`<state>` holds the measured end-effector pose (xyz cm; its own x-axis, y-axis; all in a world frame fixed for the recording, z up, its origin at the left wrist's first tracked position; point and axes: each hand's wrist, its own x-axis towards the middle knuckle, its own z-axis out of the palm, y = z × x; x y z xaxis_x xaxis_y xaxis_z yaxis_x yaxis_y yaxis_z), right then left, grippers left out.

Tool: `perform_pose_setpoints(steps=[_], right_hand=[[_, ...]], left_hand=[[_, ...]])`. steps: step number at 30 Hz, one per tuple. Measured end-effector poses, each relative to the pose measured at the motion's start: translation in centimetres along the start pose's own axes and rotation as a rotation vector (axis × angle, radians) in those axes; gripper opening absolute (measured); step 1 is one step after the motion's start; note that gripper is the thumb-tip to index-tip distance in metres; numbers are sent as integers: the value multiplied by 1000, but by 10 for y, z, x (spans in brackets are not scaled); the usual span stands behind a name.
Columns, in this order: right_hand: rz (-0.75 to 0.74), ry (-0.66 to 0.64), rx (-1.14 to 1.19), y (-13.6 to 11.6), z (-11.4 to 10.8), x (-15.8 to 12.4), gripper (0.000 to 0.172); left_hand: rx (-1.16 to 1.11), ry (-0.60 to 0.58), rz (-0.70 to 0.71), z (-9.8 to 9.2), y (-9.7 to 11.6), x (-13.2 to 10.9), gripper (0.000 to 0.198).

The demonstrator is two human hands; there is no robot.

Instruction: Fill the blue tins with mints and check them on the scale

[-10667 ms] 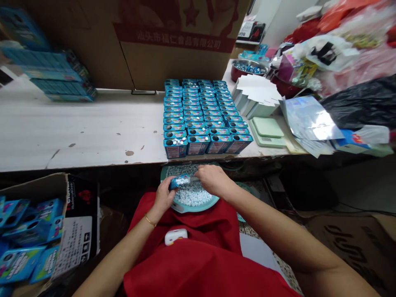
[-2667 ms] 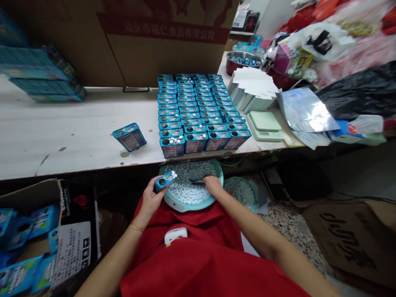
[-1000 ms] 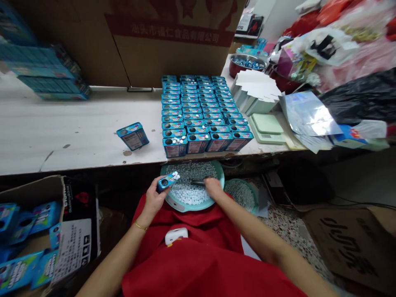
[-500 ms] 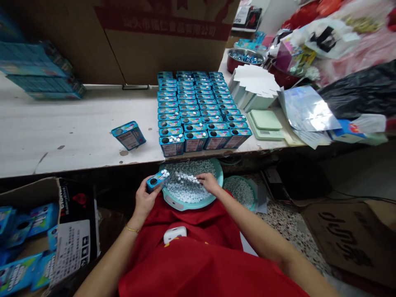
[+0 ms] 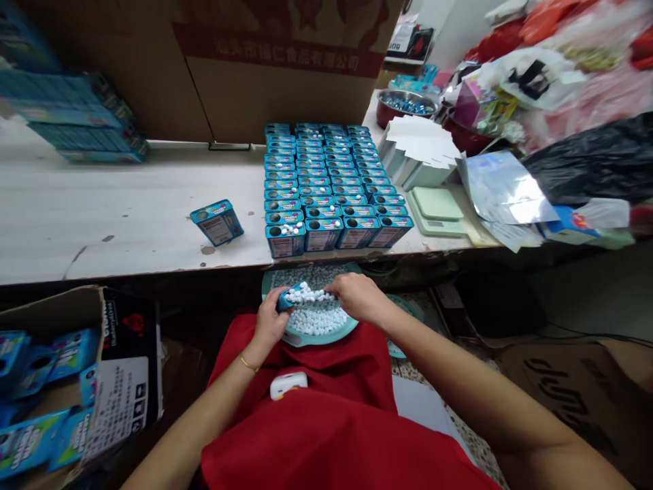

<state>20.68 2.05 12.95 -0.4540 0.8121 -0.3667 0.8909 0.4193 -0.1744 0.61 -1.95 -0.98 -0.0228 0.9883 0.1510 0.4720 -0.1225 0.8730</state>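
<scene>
My left hand [image 5: 270,320] is closed round a small blue candy tin [image 5: 288,299], tilted over the basin. White candies lie heaped at the tin's top. My right hand [image 5: 357,296] pinches the end of a scoop [image 5: 322,295] loaded with white candies, its front meeting the tin; the scoop's own shape is mostly hidden. Below both hands is a light-green basin [image 5: 334,335] full of white round candies [image 5: 316,318]. On the table edge stand rows of blue tins [image 5: 326,184] with open round holes, some with candies on top. One more tin [image 5: 218,222] stands apart to the left.
A large carton [image 5: 286,88] stands behind the tins. To the right are folded white cards [image 5: 421,143], a pale-green scale [image 5: 437,204] and a metal bowl [image 5: 405,105]. An open box [image 5: 122,381] of blue packs is at lower left. A second basin [image 5: 403,306] sits partly behind my right arm.
My left hand has brought the tin right and over the basin, tilting it. The loaded scoop in my right hand has come up to the tin's top.
</scene>
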Motion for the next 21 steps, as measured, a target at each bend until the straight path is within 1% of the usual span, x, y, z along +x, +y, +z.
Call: perform_pose_setpoints(steps=[2, 5, 7, 9, 11, 13, 15, 18, 21], right_hand=[[-8, -14, -88, -12, -10, -1, 31], [-27, -18, -147, -27, -22, -1, 30], [-39, -15, -161, -32, -27, -1, 30], [-40, -6, -171, -30, -31, -5, 30], [-29, 21, -160, -21, -32, -11, 30], [0, 79, -116, -5, -29, -20, 32], [39, 143, -53, 13, -24, -29, 34], [101, 181, 22, 34, -14, -39, 35], [134, 180, 54, 41, -7, -43, 35]], left_hand=[[2, -5, 25, 1, -1, -1, 40], [-10, 1, 26, 2, -1, -1, 40], [-27, 4, 2, 1, -1, -2, 39], [-67, 8, -49, -2, 0, -3, 38], [-144, 13, -113, -8, -1, -4, 37], [-257, 29, -172, -12, -3, -6, 39], [-359, 27, -214, -13, -4, -7, 41], [-456, 8, -254, -3, -4, -5, 43], [-556, 18, -276, 13, -1, 0, 45]])
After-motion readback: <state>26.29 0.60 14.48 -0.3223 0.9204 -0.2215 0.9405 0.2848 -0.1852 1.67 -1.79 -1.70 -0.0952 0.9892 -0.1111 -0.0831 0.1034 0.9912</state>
